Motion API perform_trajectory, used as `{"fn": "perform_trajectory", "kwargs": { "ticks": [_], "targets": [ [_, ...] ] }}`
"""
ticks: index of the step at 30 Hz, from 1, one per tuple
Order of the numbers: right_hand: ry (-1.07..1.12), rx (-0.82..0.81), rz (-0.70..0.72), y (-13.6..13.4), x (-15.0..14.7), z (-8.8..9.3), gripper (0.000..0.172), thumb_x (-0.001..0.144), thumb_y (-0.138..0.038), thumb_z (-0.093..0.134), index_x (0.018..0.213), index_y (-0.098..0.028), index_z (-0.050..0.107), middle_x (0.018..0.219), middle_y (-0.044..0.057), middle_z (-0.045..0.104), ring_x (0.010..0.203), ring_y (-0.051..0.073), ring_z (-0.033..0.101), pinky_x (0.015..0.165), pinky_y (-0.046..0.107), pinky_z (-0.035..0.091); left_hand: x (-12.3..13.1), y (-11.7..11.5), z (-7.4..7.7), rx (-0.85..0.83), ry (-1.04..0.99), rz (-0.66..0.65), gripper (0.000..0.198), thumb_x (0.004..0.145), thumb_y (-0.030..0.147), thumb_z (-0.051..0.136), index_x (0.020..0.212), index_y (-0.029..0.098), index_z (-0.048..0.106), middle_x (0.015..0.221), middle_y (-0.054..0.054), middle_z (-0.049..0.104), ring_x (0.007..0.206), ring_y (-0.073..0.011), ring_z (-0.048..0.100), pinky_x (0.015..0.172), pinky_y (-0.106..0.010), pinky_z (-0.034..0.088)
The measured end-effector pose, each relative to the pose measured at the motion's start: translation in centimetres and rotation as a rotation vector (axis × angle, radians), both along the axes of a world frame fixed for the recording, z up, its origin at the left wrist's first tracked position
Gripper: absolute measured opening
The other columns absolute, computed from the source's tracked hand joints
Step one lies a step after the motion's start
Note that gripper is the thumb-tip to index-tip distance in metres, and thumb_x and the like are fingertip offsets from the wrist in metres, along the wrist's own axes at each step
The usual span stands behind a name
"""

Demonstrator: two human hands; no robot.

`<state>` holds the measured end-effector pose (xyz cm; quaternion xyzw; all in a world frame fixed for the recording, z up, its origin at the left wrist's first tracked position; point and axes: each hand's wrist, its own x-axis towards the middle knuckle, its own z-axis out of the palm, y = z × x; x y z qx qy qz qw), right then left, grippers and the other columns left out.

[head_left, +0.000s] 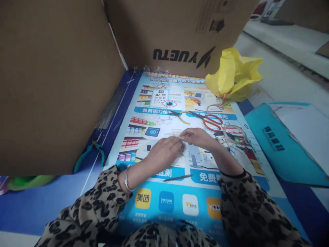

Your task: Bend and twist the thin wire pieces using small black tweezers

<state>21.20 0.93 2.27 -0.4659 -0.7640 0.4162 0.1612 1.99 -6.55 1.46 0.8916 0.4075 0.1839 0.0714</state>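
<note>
My left hand [164, 151] and my right hand [197, 137] meet over a printed poster [164, 202] on the work surface. Both have their fingers pinched together around something small and pale that I cannot make out. A silver bangle sits on my left wrist and a dark band on my right. Just beyond my fingers lie red-handled scissors [212, 121] and yellow-handled pliers [182, 116]. A thin dark stick [177, 178] lies on the poster close to my wrists.
A large cardboard box [51, 85] stands at the left and another marked YUETU [177, 34] at the back. Green-handled pliers [89, 154] lie by the left box. A crumpled yellow bag [233, 75] and a teal folder [282, 144] sit at the right. Wire loops [235, 132] lie near the scissors.
</note>
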Motion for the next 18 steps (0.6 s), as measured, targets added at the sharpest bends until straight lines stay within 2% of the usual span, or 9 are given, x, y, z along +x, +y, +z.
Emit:
{"fn": "perform_trajectory", "kwargs": {
  "ticks": [2,4,11,15,18],
  "targets": [
    [-0.029,0.019,-0.003,-0.1,-0.2,-0.1,0.024,0.075,-0.037,0.051,0.081,-0.018,0.065,0.071,0.000,0.064,0.060,0.010,0.055,0.055,0.021,0.042,-0.2,0.3,-0.6,-0.010,0.047,0.059,0.046,0.084,0.039,0.050,0.121,0.012,0.046,0.131,-0.016,0.046,0.124,-0.0275,0.039,0.098,-0.042,0.035],
    [-0.050,0.058,-0.031,-0.2,-0.6,-0.4,0.022,0.077,-0.034,0.049,0.080,-0.018,0.064,0.070,-0.001,0.063,0.061,0.010,0.055,0.057,0.021,0.041,-0.4,0.5,-1.1,-0.031,0.088,0.064,0.052,0.084,0.043,0.049,0.124,0.011,0.043,0.134,-0.018,0.043,0.128,-0.0279,0.034,0.101,-0.042,0.031],
    [-0.126,0.251,-0.122,0.3,-1.9,-1.1,0.018,0.078,-0.028,0.049,0.085,-0.020,0.064,0.080,0.000,0.064,0.070,0.012,0.055,0.067,0.023,0.038,-1.1,1.8,-1.2,-0.044,0.128,0.103,0.052,0.085,0.042,0.046,0.127,0.012,0.042,0.135,-0.017,0.043,0.129,-0.0280,0.032,0.101,-0.044,0.028],
    [-0.252,0.386,-0.149,-0.5,-1.7,0.9,0.019,0.080,-0.029,0.049,0.087,-0.019,0.063,0.087,0.003,0.063,0.076,0.014,0.055,0.069,0.025,0.036,-1.4,2.0,-0.9,-0.060,0.081,0.099,0.048,0.084,0.041,0.048,0.123,0.013,0.046,0.133,-0.016,0.046,0.128,-0.0278,0.034,0.100,-0.044,0.030],
    [-0.450,0.500,0.078,-2.9,-2.0,3.3,0.023,0.085,-0.026,0.042,0.083,-0.017,0.062,0.084,0.004,0.063,0.078,0.015,0.055,0.066,0.025,0.035,-1.8,2.2,-0.9,-0.072,-0.020,0.093,0.044,0.085,0.038,0.048,0.121,0.013,0.049,0.129,-0.016,0.050,0.124,-0.0269,0.039,0.099,-0.044,0.033]
  ]
}}
